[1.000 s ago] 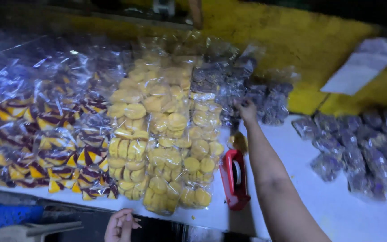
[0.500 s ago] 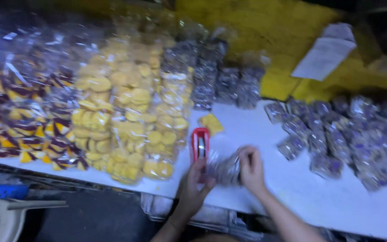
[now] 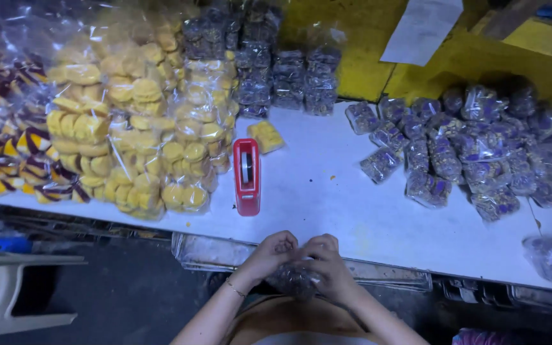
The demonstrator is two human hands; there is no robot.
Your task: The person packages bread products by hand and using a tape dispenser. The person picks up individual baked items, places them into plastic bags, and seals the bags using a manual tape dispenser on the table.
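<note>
While a red plastic tape dispenser [image 3: 247, 176] sits on the white worktop [image 3: 352, 211], left hand [image 3: 268, 254] and right hand [image 3: 328, 267] both pinch one small clear packet of dark sweets [image 3: 292, 279].

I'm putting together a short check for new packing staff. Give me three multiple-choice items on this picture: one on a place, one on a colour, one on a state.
1. Where does the tape dispenser lie?
A. on the white table, right of the yellow biscuit packs
B. on the grey chair
C. among the purple packs

2. What colour is the dispenser?
A. blue
B. red
C. green

3. What are the left hand and right hand doing?
A. resting flat
B. reaching for the dispenser
C. together gripping a small clear pack

Answers: 1 A, it lies beside the yellow packs; 2 B, its body is red; 3 C, both hands close on the pack at the table edge.
</note>
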